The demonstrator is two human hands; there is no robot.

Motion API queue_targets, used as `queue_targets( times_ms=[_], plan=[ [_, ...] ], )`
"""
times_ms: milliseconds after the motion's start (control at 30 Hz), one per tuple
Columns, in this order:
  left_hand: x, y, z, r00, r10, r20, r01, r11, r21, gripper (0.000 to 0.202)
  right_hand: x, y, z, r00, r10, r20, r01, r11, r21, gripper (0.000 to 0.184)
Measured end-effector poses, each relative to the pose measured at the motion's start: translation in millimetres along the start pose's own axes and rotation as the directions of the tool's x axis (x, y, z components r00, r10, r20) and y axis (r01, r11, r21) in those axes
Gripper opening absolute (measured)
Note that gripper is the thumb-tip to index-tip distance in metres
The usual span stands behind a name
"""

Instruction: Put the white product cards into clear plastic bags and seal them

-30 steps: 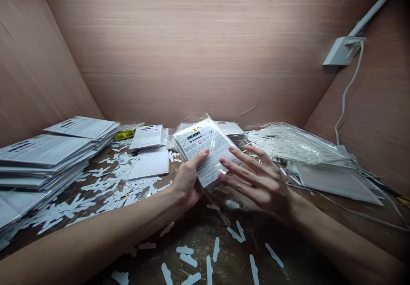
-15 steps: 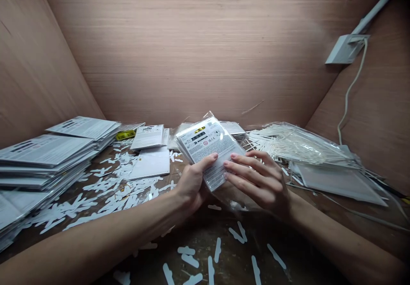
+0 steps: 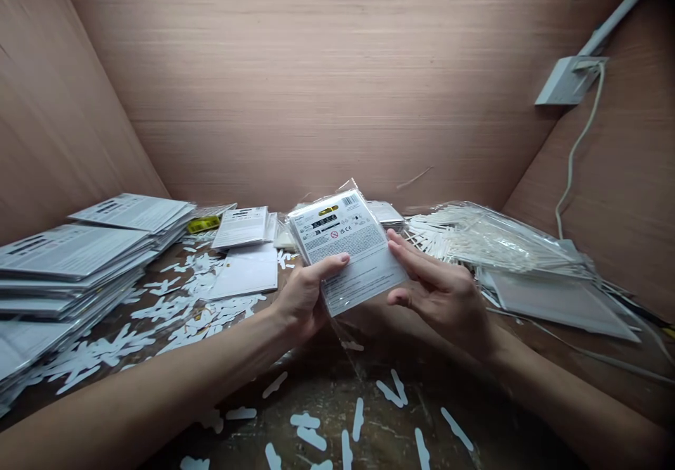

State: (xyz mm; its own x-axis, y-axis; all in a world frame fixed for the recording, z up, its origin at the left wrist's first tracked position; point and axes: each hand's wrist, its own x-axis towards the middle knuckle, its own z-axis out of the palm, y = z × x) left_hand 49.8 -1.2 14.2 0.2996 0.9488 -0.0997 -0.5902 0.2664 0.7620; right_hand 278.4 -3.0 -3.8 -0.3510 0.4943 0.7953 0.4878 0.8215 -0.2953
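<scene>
Between my hands I hold a printed white card in a clear plastic sleeve (image 3: 345, 248), tilted up with its barcode and small print facing me. My left hand (image 3: 300, 301) grips its lower left edge, thumb across the front. My right hand (image 3: 440, 294) pinches its right edge, fingers along the face. A loose flap of clear plastic hangs below the card. Its back is hidden from me.
Tall stacks of sleeved cards (image 3: 68, 259) stand at left on a scarred wooden bench (image 3: 380, 399) strewn with white paper offcuts (image 3: 179, 322). Bundled white sticks in plastic (image 3: 490, 241) lie at right. A white cable (image 3: 572, 167) runs down the right wall.
The card has turned more upright, with its barcode end tilted up. My right hand has shifted from its face to its right edge, and the thumb now shows below the fingers.
</scene>
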Motion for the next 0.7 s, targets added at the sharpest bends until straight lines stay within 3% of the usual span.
queue_targets(
  times_ms=[167,267,367,500,600,700],
  plan=[
    [-3.7,-10.1,0.4,0.995,0.09,0.054,-0.09,0.996,0.003,0.056,-4.3,-4.1,7.1,0.98,0.013,-0.199,-0.018,1.0,-0.022,0.06],
    [-6.9,-15.7,2.3,0.993,0.082,0.083,-0.082,0.997,-0.002,0.054,-4.0,-7.9,6.9,0.965,-0.02,-0.26,0.006,0.998,-0.057,0.053],
    [-7.3,-15.9,2.1,0.997,0.062,0.054,-0.062,0.998,0.01,0.05,-2.4,-8.7,0.6,0.97,-0.098,-0.222,0.073,0.99,-0.121,0.051],
    [-5.2,-11.0,1.6,0.999,0.046,0.012,-0.046,0.999,-0.004,0.048,-0.6,-5.8,-8.0,0.976,-0.208,-0.063,0.19,0.957,-0.218,0.068],
    [-5.6,-6.7,5.5,1.0,0.016,0.0,-0.016,1.0,-0.022,0.045,1.3,-4.7,-9.1,0.957,-0.281,-0.076,0.25,0.926,-0.285,0.074],
    [-7.4,-1.9,11.5,1.0,-0.011,-0.027,0.01,0.999,-0.039,0.035,2.5,-5.9,-7.1,0.958,-0.273,-0.089,0.235,0.925,-0.3,0.072]
  ],
)
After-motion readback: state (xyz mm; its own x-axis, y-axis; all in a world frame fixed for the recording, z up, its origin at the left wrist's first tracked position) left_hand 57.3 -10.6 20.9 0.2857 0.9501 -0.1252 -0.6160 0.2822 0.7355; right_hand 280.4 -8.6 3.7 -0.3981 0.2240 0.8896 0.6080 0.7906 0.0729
